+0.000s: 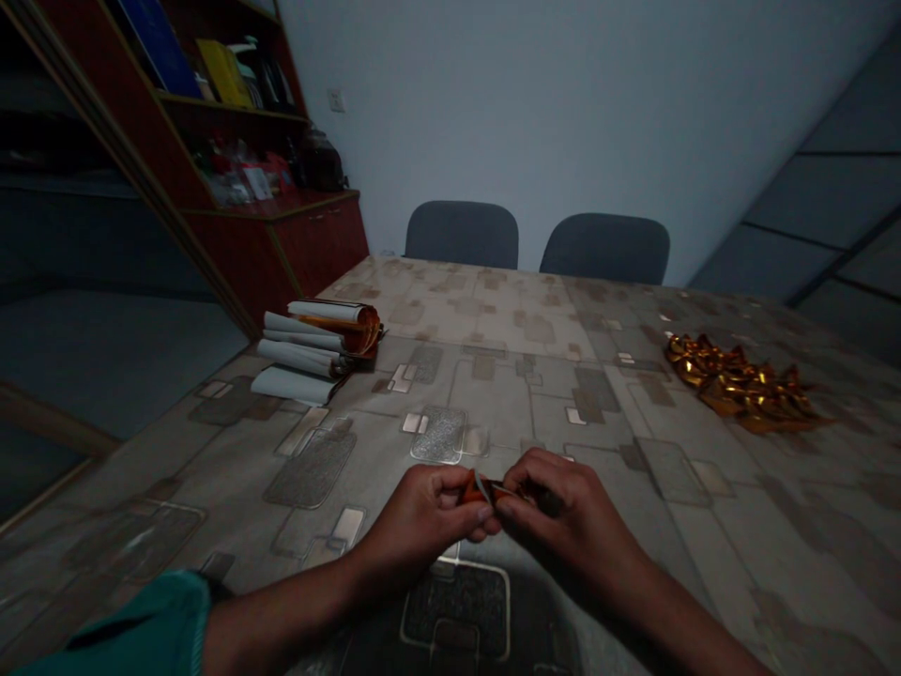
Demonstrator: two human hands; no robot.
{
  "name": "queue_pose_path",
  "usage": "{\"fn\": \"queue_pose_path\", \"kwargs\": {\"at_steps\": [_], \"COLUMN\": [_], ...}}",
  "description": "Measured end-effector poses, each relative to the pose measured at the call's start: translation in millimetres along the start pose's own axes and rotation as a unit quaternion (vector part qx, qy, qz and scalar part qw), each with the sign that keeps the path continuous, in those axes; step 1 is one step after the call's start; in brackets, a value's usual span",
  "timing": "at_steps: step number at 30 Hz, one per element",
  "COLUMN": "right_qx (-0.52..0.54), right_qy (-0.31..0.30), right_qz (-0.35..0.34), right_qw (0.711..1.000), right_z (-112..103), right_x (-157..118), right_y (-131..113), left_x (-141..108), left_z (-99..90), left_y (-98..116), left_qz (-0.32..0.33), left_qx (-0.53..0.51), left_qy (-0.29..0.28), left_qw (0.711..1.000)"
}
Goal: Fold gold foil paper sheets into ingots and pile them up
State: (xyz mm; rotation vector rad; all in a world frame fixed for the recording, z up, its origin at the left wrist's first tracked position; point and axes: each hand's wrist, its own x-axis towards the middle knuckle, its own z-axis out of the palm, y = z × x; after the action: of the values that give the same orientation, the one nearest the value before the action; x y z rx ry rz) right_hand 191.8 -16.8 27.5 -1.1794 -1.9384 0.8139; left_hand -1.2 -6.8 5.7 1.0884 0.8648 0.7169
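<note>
Near the front of the table, my left hand (436,502) and my right hand (556,498) meet, both pinching one small piece of folded gold foil paper (480,484). Its pale grey back shows along one edge, and my fingers hide much of the rest. To the left lie several curled sheets of gold foil paper (302,352), grey side mostly outward. Over on the right sits a cluster of folded shiny gold paper pieces (750,380), packed close together.
A patterned cloth covers the table (493,376). Two grey chairs (461,235) stand at its far edge, before a pale wall. At the back left is a red-brown cabinet (324,244) with shelves of folders, bags and a dark glass jar (322,161).
</note>
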Motion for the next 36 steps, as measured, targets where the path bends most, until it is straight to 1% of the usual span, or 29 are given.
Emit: {"fn": "queue_pose_path", "kwargs": {"at_steps": [4,8,11,14,19,22,26,30,33,36], "right_qx": [0.02,-0.017,-0.041,-0.035,-0.036,-0.046,-0.066,-0.086,-0.066,-0.027], "right_qy": [-0.007,-0.058,-0.079,-0.077,-0.023,-0.012,-0.017,-0.04,-0.049,-0.064], "right_qz": [-0.027,-0.075,-0.081,-0.063,-0.038,-0.035,-0.053,-0.086,-0.102,-0.086], "right_qw": [0.999,0.995,0.993,0.994,0.998,0.998,0.996,0.992,0.991,0.994], "right_z": [-2.6,-5.4,-5.0,-3.5,-2.3,-2.3,-0.9,1.8,1.2,-4.9], "right_x": [-0.7,-1.9,-2.4,-2.4,-1.8,-1.8,-2.6,-3.9,-4.0,-3.2], "right_y": [-1.7,1.1,4.5,5.0,1.6,1.9,4.7,5.6,3.5,-1.1], "left_x": [0.8,1.2,1.5,1.9,1.2,0.2,-0.5,-0.4,-0.2,0.1], "left_z": [-0.9,-0.7,0.8,2.4,2.8,1.9,1.1,1.1,1.1,0.4], "left_y": [0.5,3.1,4.2,4.3,3.5,3.7,5.2,4.8,3.6,3.7], "left_qz": [-0.004,-0.027,-0.03,-0.028,-0.023,-0.019,-0.019,-0.016,-0.008,-0.016], "left_qx": [-0.008,-0.002,0.012,0.019,0.01,0.004,0.0,0.0,0.005,-0.002], "left_qy": [0.009,0.011,0.018,0.018,0.013,0.001,-0.018,-0.018,-0.02,-0.014], "left_qw": [1.0,1.0,0.999,0.999,1.0,1.0,1.0,1.0,1.0,1.0]}}
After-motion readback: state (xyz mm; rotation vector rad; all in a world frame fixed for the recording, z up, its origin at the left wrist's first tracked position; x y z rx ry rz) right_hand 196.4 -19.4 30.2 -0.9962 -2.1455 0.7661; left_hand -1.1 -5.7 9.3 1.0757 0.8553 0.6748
